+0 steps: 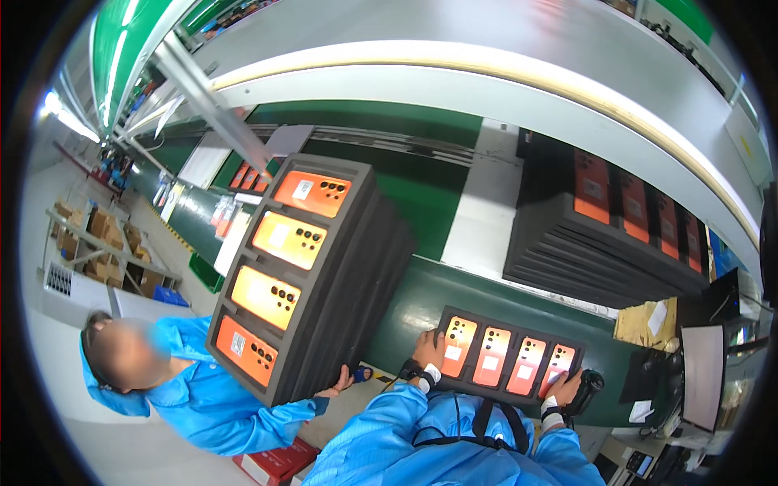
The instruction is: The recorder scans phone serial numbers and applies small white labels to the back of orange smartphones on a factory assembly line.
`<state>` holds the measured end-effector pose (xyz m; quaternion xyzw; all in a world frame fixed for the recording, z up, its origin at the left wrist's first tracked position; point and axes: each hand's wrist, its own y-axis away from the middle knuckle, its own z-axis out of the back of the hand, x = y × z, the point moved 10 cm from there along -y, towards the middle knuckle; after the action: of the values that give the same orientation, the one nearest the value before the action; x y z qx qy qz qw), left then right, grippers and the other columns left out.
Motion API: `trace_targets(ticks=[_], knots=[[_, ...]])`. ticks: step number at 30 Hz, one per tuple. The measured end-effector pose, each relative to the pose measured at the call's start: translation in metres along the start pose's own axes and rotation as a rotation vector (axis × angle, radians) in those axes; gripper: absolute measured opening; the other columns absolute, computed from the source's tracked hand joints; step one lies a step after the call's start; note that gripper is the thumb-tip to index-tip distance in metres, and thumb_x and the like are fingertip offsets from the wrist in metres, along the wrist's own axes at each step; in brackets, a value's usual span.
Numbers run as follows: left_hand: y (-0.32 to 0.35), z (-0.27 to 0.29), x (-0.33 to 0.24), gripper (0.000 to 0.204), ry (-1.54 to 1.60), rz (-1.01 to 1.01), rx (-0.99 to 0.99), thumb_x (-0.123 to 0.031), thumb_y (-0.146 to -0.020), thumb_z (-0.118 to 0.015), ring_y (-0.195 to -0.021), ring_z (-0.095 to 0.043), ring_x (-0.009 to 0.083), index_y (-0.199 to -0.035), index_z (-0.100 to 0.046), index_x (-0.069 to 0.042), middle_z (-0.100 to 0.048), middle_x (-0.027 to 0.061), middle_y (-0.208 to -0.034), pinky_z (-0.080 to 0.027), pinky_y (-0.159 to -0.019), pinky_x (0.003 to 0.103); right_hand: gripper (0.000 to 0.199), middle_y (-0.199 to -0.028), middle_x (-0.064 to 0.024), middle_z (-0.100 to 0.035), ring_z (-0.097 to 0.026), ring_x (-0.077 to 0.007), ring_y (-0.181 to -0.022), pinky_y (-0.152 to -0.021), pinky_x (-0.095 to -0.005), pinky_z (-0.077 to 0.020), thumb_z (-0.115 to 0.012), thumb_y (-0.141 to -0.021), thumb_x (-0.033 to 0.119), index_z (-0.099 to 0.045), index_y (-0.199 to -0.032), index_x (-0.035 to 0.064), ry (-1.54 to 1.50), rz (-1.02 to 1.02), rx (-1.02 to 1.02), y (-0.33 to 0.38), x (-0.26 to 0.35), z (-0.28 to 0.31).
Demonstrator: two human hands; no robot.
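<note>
A black foam tray lies at the front of the green bench, close to my body. Several orange phones sit side by side in its slots, camera lenses showing and white labels on their backs. My left hand grips the tray's left edge, fingers over the rim. My right hand holds its lower right corner, beside a black handheld device. Both forearms wear blue sleeves with bands at the wrists.
To the left, a co-worker in blue holds a tall stack of black trays with orange phones on top, one hand under it. Another tray stack stands back right. A monitor and yellowish box are right; a shelf edge crosses above.
</note>
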<state>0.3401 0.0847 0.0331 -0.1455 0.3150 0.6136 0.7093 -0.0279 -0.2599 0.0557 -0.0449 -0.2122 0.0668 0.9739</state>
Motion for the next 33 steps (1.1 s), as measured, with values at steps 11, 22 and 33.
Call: trace_targets(ticks=[11, 22, 33], knots=[[-0.001, -0.009, -0.011, 0.043, 0.187, -0.177, -0.028, -0.030, -0.103, -0.051, -0.098, -0.057, 0.0461, -0.105, -0.066, 0.010, -0.063, 0.0302, -0.107, -0.045, -0.090, 0.050, 0.052, -0.105, -0.0175, -0.064, -0.062, -0.0381, -0.096, -0.082, -0.0507, -0.0480, -0.065, -0.087, 0.024, -0.054, -0.134, 0.0057, 0.045, -0.067, -0.079, -0.004, -0.001, 0.015], [-0.011, -0.018, 0.011, 0.055, 0.111, -0.117, 0.025, -0.040, -0.106, -0.047, -0.106, -0.060, 0.0458, -0.117, -0.063, 0.012, -0.063, 0.0320, -0.117, -0.048, -0.096, 0.048, 0.051, -0.112, -0.0161, -0.062, -0.063, -0.0343, -0.100, -0.084, -0.0466, -0.0472, -0.062, -0.092, 0.026, -0.050, -0.138, 0.0055, -0.052, -0.033, -0.121, -0.002, 0.006, 0.038], [-0.015, -0.022, 0.004, 0.055, 0.050, -0.178, 0.031, -0.038, -0.106, -0.047, -0.108, -0.061, 0.0458, -0.120, -0.062, 0.013, -0.063, 0.0326, -0.121, -0.048, -0.099, 0.047, 0.050, -0.115, -0.0129, -0.063, -0.062, -0.0312, -0.101, -0.088, -0.0437, -0.0466, -0.063, -0.091, 0.028, -0.054, -0.136, 0.0083, -0.086, -0.072, -0.141, -0.001, -0.002, 0.034]])
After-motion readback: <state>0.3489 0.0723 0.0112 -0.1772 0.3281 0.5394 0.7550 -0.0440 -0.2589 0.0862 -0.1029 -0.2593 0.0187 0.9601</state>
